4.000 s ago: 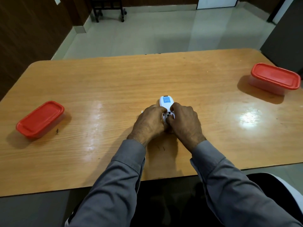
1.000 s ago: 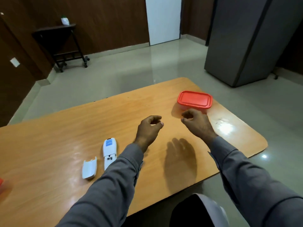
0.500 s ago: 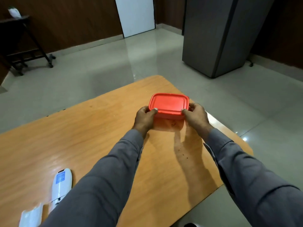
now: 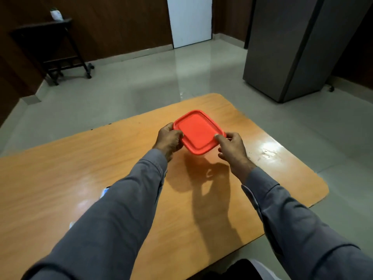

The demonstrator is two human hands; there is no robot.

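Note:
A container with a red lid point(image 4: 196, 132) is held up above the wooden table point(image 4: 252, 178), turned cornerwise toward me. My left hand point(image 4: 168, 139) grips its left side with the thumb on the lid rim. My right hand point(image 4: 232, 149) pinches the near right corner, thumb on top of the lid. The container's body is mostly hidden under the lid and my fingers. Only a sliver of the white device point(image 4: 105, 191) shows beside my left sleeve.
The table's right and far edges lie close to the container. A tall grey cabinet point(image 4: 292, 47) stands on the floor at the back right. A dark trolley point(image 4: 60, 51) stands by the left wall.
Both hands reached the red-lidded container and took hold of it. Since half a second ago it has been lifted and rotated so a corner points at me.

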